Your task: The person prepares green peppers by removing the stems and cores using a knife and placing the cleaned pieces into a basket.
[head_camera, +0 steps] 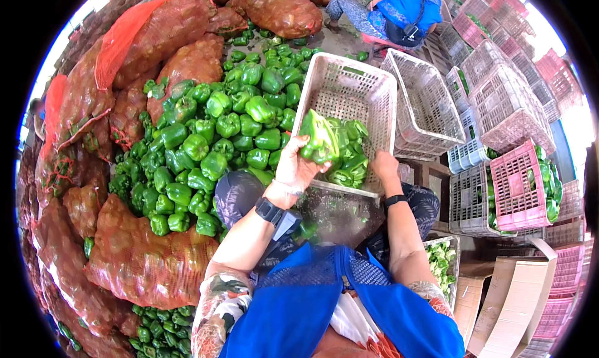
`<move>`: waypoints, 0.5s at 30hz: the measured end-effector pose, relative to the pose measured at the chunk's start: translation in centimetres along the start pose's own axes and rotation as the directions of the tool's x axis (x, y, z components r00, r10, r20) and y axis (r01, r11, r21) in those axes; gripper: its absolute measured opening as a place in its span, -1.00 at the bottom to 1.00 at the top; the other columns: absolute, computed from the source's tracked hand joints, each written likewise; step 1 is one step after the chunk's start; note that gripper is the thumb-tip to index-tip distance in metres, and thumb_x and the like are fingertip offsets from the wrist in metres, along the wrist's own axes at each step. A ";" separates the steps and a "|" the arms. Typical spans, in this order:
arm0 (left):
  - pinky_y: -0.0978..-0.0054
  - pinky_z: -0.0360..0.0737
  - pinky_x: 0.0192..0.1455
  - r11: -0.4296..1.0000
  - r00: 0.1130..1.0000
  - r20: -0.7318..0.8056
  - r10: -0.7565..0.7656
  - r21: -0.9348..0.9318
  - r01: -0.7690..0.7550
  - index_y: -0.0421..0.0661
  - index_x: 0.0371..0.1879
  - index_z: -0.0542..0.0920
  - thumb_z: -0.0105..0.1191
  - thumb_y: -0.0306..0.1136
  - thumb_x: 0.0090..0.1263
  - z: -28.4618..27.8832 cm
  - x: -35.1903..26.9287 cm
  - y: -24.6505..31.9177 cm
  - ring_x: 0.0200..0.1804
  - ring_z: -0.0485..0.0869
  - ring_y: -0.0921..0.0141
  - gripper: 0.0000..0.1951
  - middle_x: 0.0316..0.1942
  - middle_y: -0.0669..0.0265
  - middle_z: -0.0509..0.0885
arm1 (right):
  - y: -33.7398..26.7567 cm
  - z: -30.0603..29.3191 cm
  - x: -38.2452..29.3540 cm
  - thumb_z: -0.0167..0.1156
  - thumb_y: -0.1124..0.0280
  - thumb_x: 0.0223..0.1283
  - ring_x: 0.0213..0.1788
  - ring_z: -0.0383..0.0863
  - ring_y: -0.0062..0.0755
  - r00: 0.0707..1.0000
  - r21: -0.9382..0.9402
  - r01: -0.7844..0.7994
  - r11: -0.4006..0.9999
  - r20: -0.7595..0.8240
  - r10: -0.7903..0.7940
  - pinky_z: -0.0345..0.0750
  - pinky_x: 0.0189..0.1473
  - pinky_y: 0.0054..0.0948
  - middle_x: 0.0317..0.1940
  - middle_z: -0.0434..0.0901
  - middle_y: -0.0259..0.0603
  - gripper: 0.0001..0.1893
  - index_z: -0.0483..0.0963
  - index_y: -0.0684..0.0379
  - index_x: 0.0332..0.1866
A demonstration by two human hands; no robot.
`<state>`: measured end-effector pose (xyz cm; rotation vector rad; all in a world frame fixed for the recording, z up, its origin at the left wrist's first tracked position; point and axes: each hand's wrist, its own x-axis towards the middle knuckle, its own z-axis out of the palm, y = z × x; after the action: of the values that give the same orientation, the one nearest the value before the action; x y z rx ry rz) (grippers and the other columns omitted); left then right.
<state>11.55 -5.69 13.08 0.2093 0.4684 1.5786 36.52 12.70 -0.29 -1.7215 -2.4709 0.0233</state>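
My left hand holds a green bell pepper that looks cut, with pale flesh showing, over the left side of a whitish plastic crate. Inside the crate, cut green pepper pieces lie near its front end. My right hand is closed at the crate's front right corner; whether it grips the rim or a small object cannot be told. A large heap of whole green bell peppers spreads to the left of the crate.
Red mesh sacks lie along the left. Another whitish crate stands right of mine, with stacked crates, a pink crate and cardboard boxes further right. A co-worker in blue sits at the top. A crate of pale green trimmings is beside my right arm.
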 end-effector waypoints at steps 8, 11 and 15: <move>0.40 0.54 -0.32 0.946 0.999 -0.048 -0.010 0.323 0.025 0.01 -0.03 0.59 0.14 -0.03 0.43 -0.8 0.1 -0.5 -0.24 0.66 0.41 -0.67 -0.18 0.37 0.72 | -11.3 -14.7 -5.3 0.45 0.29 0.13 -0.64 0.43 -0.78 0.972 0.981 0.032 0.192 0.015 -0.236 0.38 -0.62 -0.67 -0.54 0.57 -0.46 -0.67 0.66 0.22 -0.04; 0.48 0.53 -0.33 0.875 0.996 -0.086 -0.028 0.480 0.067 0.00 0.08 0.57 0.12 0.03 0.48 -1.3 0.1 -0.6 -0.26 0.64 0.50 -0.60 -0.19 0.45 0.70 | -13.1 -14.4 -5.6 0.49 0.33 0.04 -0.62 0.47 -0.74 0.928 0.976 0.003 0.216 0.078 -0.365 0.39 -0.63 -0.61 -0.54 0.57 -0.42 -0.54 0.59 0.31 0.04; 0.55 0.60 -0.23 0.868 0.995 -0.100 -0.008 0.493 0.057 -0.08 0.05 0.58 0.12 0.04 0.50 0.1 -0.8 -0.2 -0.19 0.66 0.48 -0.58 -0.14 0.36 0.69 | -13.0 -12.5 -6.1 0.45 0.41 -0.02 -0.63 0.40 -0.78 0.917 0.971 -0.207 -0.118 0.150 -0.370 0.30 -0.61 -0.69 -0.50 0.62 -0.43 -0.64 0.62 0.27 -0.08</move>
<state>11.87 -6.50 13.20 0.5179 0.9494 1.4130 27.89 1.70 12.60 -0.6870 -1.4905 1.9061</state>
